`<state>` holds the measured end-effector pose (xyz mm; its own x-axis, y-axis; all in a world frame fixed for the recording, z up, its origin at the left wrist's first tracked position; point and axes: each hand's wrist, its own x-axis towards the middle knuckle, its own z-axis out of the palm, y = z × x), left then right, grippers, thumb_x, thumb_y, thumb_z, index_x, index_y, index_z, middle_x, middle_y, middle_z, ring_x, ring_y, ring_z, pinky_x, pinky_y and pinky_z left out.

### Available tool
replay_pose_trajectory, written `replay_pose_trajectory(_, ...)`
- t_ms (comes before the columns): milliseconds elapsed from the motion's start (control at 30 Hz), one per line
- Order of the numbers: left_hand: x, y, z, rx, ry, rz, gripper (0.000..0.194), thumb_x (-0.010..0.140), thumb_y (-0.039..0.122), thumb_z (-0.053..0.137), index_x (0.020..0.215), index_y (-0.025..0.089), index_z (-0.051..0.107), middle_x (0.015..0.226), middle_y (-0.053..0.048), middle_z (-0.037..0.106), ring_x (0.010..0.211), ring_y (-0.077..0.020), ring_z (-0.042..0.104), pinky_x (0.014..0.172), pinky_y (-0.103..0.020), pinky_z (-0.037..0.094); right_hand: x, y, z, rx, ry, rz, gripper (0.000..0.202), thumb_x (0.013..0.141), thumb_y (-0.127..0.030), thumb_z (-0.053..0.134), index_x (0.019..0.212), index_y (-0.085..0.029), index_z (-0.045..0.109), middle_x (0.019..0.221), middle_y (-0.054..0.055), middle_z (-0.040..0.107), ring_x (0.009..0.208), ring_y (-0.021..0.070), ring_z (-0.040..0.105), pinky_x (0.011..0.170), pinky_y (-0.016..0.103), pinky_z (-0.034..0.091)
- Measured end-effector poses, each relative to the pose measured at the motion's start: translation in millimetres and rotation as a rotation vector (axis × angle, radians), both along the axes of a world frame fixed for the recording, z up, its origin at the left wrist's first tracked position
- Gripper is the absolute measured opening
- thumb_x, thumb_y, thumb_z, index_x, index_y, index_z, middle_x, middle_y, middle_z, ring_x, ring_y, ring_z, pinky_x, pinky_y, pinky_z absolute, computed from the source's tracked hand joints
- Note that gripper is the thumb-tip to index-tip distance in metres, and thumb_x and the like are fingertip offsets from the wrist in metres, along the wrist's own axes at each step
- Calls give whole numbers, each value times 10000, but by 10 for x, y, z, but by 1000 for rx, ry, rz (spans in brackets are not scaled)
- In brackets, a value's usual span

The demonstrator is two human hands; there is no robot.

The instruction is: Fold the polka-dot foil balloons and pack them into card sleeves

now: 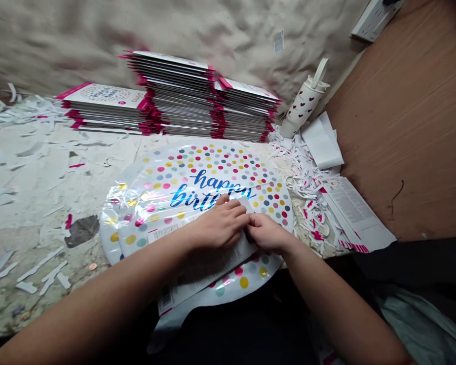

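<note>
Several flat, unfilled foil balloons [231, 162] with coloured dots and blue "happy birthday" lettering lie stacked near the table's front edge. A printed paper sleeve [197, 279] rests slanted on top of them, text and a barcode facing up. My left hand [222, 223] lies over the sleeve, its fingers bent and together at the sleeve's right end. There my right hand [268, 233] pinches the edge, its fingertips meeting those of my left. What is between the fingertips is mostly hidden.
Tall stacks of pink-edged printed packs [178, 91] stand along the back. To the right are a heart-patterned tumbler [304, 106], heaped paper strips [304, 177], a white sheet [323, 142] and printed sleeves [353, 213] beside a brown board [403, 132]. Paper scraps [41, 268] litter the left.
</note>
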<state>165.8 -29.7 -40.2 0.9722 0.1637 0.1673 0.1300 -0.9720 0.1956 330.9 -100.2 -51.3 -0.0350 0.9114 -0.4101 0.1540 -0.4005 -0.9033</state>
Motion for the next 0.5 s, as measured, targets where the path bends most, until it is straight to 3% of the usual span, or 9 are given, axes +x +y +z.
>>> replay_pose_trajectory(67, -18, 26, 5, 23, -4, 16, 127, 786, 201, 409, 823, 156, 521, 833, -81, 547, 832, -228, 452, 817, -416, 312, 66, -56, 78, 51, -46, 27, 94, 681, -233, 645, 731, -155, 660, 622, -20, 586, 556, 102, 513, 502, 217, 412)
replay_pose_trajectory(200, -42, 74, 110, 121, -123, 152, 139, 816, 192, 386, 817, 148, 518, 820, -87, 537, 823, -232, 453, 788, -421, 341, 140, -265, 154, 239, -32, -195, 513, 670, -295, 707, 1152, -205, 558, 921, 31, 645, 834, 171, 606, 722, 305, 499)
replay_pose_trajectory(267, -67, 36, 230, 178, -250, 194, 123, 820, 180, 403, 830, 149, 522, 826, -87, 540, 848, -235, 463, 800, -417, 360, 26, -346, 155, 288, 130, -207, 518, 670, -312, 720, 1147, -194, 558, 929, 47, 665, 856, 198, 624, 767, 350, 508)
replay_pose_trajectory(333, -135, -55, 388, 262, -460, 252, 113, 802, 165, 461, 891, 170, 531, 928, -88, 550, 949, -249, 467, 870, -437, 352, -124, -379, 202, 415, 263, -243, 343, 735, -317, 671, 1049, -190, 615, 923, 53, 684, 887, 215, 634, 833, 391, 494)
replay_pose_trajectory(400, -248, -175, 551, 344, -783, 377, 280, 757, 177, 552, 1034, 204, 520, 1133, -87, 503, 1102, -281, 414, 969, -486, 289, -222, -373, 326, 609, 329, -328, 219, 785, -275, 627, 996, -217, 640, 946, 39, 692, 952, 220, 625, 895, 418, 467)
replay_pose_trajectory(433, -313, -235, 619, 328, -926, 448, 409, 737, 195, 590, 1132, 219, 486, 1232, -84, 448, 1172, -299, 365, 1008, -505, 248, -242, -362, 406, 703, 344, -350, 207, 790, -241, 624, 997, -238, 640, 970, 27, 691, 991, 219, 613, 918, 423, 454)
replay_pose_trajectory(500, -426, -343, 697, 105, -1038, 512, 625, 736, 236, 611, 1304, 219, 352, 1347, -87, 352, 1250, -317, 299, 1050, -506, 224, -249, -336, 555, 823, 341, -318, 220, 793, -187, 617, 1000, -259, 635, 1010, 17, 682, 1045, 218, 589, 939, 425, 443)
